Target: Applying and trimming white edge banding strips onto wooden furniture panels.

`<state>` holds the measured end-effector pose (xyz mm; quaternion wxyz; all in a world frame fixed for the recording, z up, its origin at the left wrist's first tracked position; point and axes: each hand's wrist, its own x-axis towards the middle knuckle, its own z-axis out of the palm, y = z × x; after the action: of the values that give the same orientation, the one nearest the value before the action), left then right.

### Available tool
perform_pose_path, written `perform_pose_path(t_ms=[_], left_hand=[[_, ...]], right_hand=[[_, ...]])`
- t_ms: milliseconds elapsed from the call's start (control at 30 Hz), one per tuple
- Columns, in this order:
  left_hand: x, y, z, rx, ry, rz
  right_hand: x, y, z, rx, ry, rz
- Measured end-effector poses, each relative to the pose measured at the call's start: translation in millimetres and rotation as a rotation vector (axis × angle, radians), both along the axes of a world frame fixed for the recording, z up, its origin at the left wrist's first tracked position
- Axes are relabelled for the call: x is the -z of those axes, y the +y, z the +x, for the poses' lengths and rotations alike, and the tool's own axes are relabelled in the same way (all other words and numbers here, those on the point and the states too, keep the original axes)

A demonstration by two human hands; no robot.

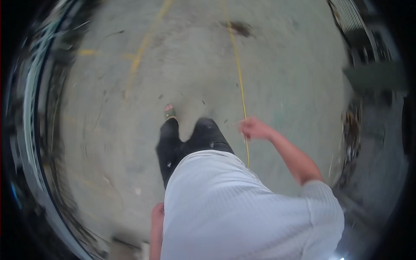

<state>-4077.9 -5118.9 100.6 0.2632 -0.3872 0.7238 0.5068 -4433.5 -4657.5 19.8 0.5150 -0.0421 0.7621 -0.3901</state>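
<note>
My right hand (pixel 255 129) is out in front of my right side, with its fingers curled in. A thin yellow cord or line (pixel 239 71) runs down the view and passes at this hand. Whether the fingers grip it or it lies on the floor beneath them, I cannot tell. Beside my hip hangs my left hand (pixel 158 209), partly covered by the white shirt (pixel 216 190). Its fingers are hidden. Below me are dark trousers (pixel 173 147) and one foot in a green open-toed slipper (pixel 170 112).
Grey concrete floor (pixel 294 78) stretches ahead, with worn yellow markings (pixel 141 54) and a dark stain (pixel 240 29). Long metal rails or bars (pixel 32 95) line the left side. Along the right edge stand a greenish panel (pixel 376 76), a ribbed grey piece (pixel 350 15) and scattered debris (pixel 352 125).
</note>
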Motion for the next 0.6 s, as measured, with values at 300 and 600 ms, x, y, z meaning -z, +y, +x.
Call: perform_pose_path(t_ms=[300, 600], left_hand=[[161.2, -119.6, -277.4, 0.642, -0.111, -0.259], [384.1, 4.4, -303.2, 0.788, -0.423, -0.334]], right_hand=[[340.9, 31.2, 50.1, 0.833, 0.194, 0.808], [630.1, 75.0, 85.2, 1.033, 0.009, 0.856]])
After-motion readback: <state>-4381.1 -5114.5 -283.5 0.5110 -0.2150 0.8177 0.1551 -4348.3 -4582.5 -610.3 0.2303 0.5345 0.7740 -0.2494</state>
